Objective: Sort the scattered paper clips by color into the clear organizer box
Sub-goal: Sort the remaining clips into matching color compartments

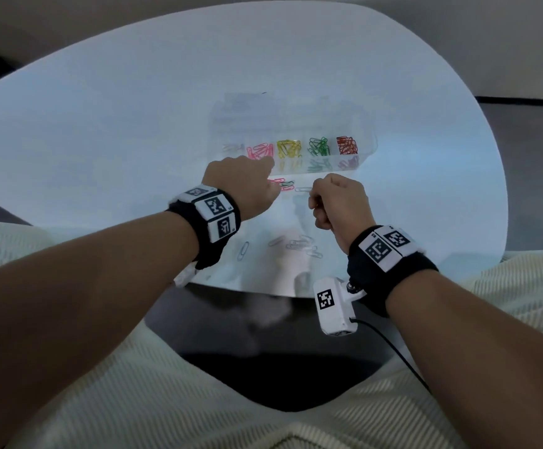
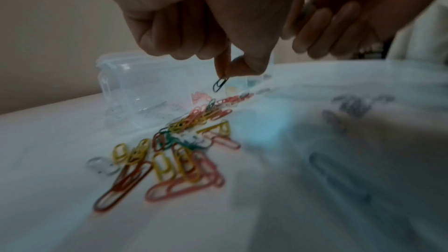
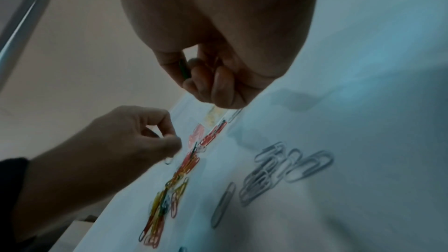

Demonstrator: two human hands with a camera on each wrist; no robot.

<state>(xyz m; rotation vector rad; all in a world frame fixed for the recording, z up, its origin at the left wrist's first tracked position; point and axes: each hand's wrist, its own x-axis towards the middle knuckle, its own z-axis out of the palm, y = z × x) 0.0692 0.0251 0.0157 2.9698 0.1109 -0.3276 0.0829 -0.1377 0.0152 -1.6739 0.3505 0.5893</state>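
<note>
Pale glossy table (image 1: 101, 140), beige wall (image 2: 48, 26) behind, seemingly.

Black wristbands (image 1: 389, 273) with white coded marker tiles; white camera unit (image 1: 334, 306), black cable; cream ribbed trousers (image 1: 166, 400).

**Materials and finishes on the table**

The table (image 1: 101, 124) has a smooth, pale, faintly glossy top that mirrors the hands. The organizer box (image 2: 135, 87) is clear, shiny plastic. The coloured paper clips (image 2: 174, 160) look coated and smooth; the silver paper clips (image 3: 278, 170) are bare, bright metal. The wristbands (image 1: 389, 280) are black matt cloth.
</note>
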